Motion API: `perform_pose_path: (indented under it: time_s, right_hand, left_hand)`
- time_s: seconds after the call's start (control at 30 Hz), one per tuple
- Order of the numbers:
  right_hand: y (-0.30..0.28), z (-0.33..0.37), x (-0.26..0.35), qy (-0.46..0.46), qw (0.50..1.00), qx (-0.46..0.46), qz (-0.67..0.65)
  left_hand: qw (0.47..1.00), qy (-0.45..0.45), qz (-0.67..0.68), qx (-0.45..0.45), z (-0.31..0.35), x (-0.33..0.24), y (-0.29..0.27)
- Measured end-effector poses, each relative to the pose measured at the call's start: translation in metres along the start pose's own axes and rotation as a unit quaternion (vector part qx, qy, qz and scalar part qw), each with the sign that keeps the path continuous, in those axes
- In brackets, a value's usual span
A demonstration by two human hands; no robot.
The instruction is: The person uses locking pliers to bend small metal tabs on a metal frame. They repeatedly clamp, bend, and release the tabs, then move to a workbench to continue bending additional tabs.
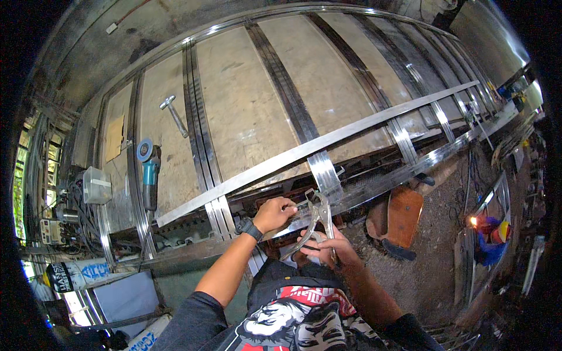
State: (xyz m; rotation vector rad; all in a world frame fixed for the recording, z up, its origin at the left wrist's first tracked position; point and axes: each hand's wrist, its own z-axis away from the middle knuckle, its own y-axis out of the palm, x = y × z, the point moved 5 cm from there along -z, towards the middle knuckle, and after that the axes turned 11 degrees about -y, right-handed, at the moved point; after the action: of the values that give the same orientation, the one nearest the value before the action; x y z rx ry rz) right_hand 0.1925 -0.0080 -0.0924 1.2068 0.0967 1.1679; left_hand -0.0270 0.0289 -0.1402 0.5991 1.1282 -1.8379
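Note:
My right hand (pixel 338 250) is wrapped round the handles of silver locking pliers (pixel 325 217). Their jaws point away from me, at the near metal rail of a large frame. Just left of the jaws, my left hand (pixel 273 214) is closed with its fingertips together over the rail's edge; what they grip, if anything, is hidden. A dark watch (pixel 250 229) circles that wrist. Beyond both hands, a long flat metal bar (pixel 316 144) lies slantwise across the frame's shiny crosspieces (pixel 324 173).
On the sheet-topped frame (pixel 243 88) lie a hammer (pixel 174 116) and a teal angle grinder (pixel 150 175). A clear plastic box (pixel 96 186) sits at the left edge, near cables. An orange-brown chair (pixel 404 212) stands right of my hands. Farther right, a small bright flame or glow (pixel 473 221) shows.

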Motion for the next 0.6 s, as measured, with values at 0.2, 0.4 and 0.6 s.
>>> perform_pose_path:
  time_s: [0.2,0.4,0.6]
  right_hand:
    - [-0.010,0.016,0.013,-0.055,0.978,-0.041,0.199]
    - [-0.012,0.022,0.064,-0.198,0.812,-0.101,0.539]
    - [0.002,-0.014,0.108,-0.244,0.665,-0.122,0.695]
  left_hand:
    - [0.984,0.125,-0.080,-0.096,0.005,0.003,-0.006]
    - [0.989,0.079,-0.078,-0.100,-0.003,0.023,-0.007]
    - [0.998,0.042,0.004,-0.050,-0.003,0.028,-0.004]
